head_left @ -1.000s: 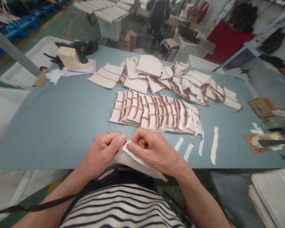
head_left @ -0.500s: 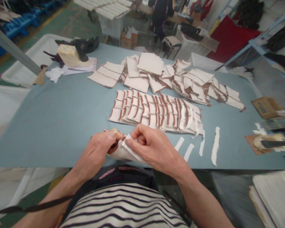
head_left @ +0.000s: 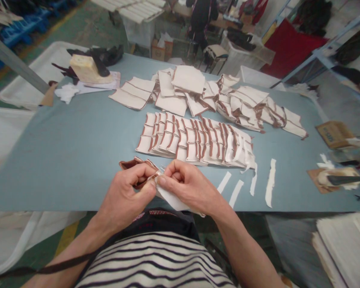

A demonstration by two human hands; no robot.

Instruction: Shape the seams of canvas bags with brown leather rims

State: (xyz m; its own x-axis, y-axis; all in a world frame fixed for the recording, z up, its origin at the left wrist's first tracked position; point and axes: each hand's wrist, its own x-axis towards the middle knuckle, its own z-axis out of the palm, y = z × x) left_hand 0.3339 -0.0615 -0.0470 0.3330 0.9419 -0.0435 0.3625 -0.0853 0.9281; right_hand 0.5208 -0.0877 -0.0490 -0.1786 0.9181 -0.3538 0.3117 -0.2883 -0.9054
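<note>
Close to the table's front edge, my left hand (head_left: 129,192) is closed on a cream piece with brown edging (head_left: 129,163), thumb and forefinger pinching its border. Against it, my right hand (head_left: 189,186) is closed, thumb and bent fingers pinching the same piece near the left fingertips. A thin metallic tip (head_left: 163,168) shows by the right forefinger; the rest of that tool is hidden. The white underside (head_left: 174,201) of the piece hangs below the right hand. Just beyond my hands lies an overlapping row of brown-edged cream panels (head_left: 186,138), with white strips (head_left: 236,193) to its right.
A loose heap of cream panels (head_left: 188,80) lies at the table's back. At the back left stands a yellowish block (head_left: 82,69) with a dark top. A glue-smeared holder with a dark handle (head_left: 342,180) and a cardboard box (head_left: 334,134) sit right. A person (head_left: 201,20) is beyond.
The held piece has turned and shifted, with more brown edge showing left of my hands and more white underside below. My left thumb has moved down, closer to my right fingertips.
</note>
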